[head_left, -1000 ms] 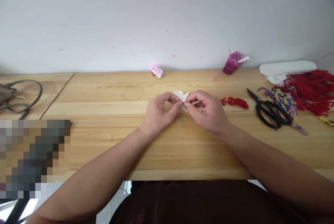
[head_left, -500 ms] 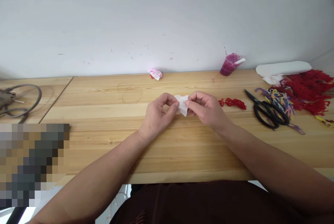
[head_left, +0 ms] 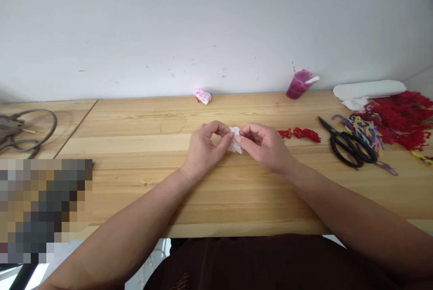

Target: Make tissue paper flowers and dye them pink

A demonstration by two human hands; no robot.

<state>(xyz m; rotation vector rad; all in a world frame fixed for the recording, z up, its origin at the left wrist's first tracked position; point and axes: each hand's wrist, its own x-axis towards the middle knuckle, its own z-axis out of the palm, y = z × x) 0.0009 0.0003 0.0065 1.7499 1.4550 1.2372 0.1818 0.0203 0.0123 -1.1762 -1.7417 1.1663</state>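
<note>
A small crumpled white paper scrap is pinched between both hands over the middle of the wooden table. My left hand grips its left side with thumb and fingers closed. The scrap's right side is held the same way by my right hand. Most of the scrap is hidden by my fingertips.
Red thread pieces lie just right of my hands. Farther right are black scissors, coloured strands and a red yarn heap. A purple-stained cup and a pink-stained wad sit by the wall. A cable loop lies far left.
The paper scrap has been squeezed smaller and lower between my fingertips. Both hands stay together at the table's middle, the right one shifted slightly left.
</note>
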